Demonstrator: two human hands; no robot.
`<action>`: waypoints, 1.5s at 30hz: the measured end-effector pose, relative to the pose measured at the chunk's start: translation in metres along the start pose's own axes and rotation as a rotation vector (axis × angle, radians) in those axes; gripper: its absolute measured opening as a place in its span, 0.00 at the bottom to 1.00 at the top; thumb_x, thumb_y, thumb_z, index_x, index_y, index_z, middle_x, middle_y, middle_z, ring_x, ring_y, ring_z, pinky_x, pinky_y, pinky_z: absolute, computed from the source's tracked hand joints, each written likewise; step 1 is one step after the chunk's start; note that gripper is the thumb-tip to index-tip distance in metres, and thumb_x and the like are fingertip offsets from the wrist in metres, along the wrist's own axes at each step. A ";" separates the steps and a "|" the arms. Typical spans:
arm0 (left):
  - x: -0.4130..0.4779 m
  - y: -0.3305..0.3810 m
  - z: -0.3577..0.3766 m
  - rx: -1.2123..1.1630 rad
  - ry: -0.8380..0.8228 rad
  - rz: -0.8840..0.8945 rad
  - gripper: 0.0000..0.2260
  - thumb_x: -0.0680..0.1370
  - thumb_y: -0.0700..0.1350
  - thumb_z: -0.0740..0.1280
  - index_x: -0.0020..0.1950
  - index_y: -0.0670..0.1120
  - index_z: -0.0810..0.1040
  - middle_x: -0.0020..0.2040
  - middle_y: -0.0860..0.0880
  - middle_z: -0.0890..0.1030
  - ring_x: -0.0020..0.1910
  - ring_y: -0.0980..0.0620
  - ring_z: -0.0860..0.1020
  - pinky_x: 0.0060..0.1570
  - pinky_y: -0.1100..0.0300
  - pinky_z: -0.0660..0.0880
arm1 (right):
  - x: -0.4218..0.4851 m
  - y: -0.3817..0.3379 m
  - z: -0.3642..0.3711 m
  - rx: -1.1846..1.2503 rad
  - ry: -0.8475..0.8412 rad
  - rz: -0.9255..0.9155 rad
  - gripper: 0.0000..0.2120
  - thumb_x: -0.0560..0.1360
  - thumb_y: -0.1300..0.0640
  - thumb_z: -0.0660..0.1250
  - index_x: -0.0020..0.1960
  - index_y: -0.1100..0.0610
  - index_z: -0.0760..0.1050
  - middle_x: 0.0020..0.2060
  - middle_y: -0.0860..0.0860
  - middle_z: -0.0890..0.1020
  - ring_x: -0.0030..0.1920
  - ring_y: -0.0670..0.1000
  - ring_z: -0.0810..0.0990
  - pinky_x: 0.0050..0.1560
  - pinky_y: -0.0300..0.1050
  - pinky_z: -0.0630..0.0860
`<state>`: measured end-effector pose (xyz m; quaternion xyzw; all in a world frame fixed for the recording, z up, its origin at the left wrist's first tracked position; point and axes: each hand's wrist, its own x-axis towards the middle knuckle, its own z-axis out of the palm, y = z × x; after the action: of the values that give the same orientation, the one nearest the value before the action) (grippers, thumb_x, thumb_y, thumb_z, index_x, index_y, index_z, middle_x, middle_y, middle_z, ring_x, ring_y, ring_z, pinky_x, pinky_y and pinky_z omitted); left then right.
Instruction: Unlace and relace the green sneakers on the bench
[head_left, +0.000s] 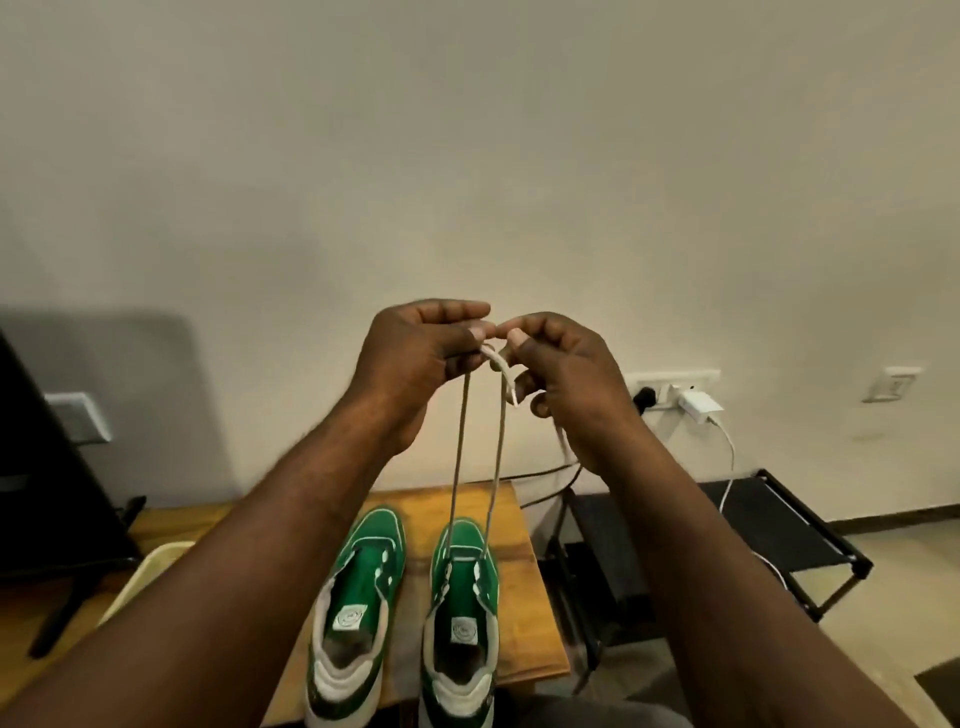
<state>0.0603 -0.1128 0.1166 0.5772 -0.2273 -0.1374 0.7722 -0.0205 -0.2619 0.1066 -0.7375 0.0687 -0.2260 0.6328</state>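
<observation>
Both hands are raised close together, the left hand (415, 353) and right hand (561, 374) each pinching the lace (460, 441) near its ends. Two strands drop straight down to the right sneaker (462, 597), which points toe away beside the unlaced left sneaker (358, 587) on the bench (519, 613).

No legible text; blurred round emblems on insole labels (349, 617) of the green sneakers (382, 527)

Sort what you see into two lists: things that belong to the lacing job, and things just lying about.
For the job: left sneaker; right sneaker; lace, rising from the right sneaker, ends pinched by left hand and right hand; bench.

Lying about: white charger at the wall socket; black rack; cream tub.
</observation>
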 end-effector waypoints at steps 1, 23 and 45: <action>-0.002 0.008 0.000 0.003 0.000 -0.013 0.10 0.79 0.32 0.70 0.59 0.39 0.84 0.50 0.43 0.88 0.50 0.48 0.87 0.47 0.61 0.81 | 0.000 -0.012 -0.001 -0.022 -0.006 -0.013 0.08 0.85 0.59 0.64 0.56 0.56 0.82 0.41 0.51 0.86 0.32 0.49 0.80 0.30 0.39 0.68; -0.025 0.052 0.014 0.159 0.227 0.175 0.07 0.83 0.39 0.69 0.55 0.48 0.85 0.48 0.46 0.86 0.42 0.53 0.84 0.48 0.59 0.82 | -0.004 -0.078 0.002 0.013 -0.044 -0.067 0.13 0.87 0.55 0.60 0.59 0.54 0.83 0.49 0.53 0.88 0.37 0.51 0.81 0.35 0.42 0.69; -0.024 -0.199 -0.069 1.121 0.093 -0.230 0.05 0.79 0.49 0.72 0.46 0.51 0.87 0.43 0.55 0.86 0.41 0.53 0.81 0.42 0.59 0.73 | -0.032 0.194 0.019 -0.256 0.316 0.320 0.10 0.80 0.57 0.72 0.60 0.48 0.81 0.53 0.47 0.85 0.46 0.47 0.86 0.45 0.46 0.81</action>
<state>0.0850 -0.1033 -0.0942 0.9249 -0.1668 -0.0536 0.3373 -0.0047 -0.2694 -0.0901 -0.7468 0.3105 -0.2246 0.5436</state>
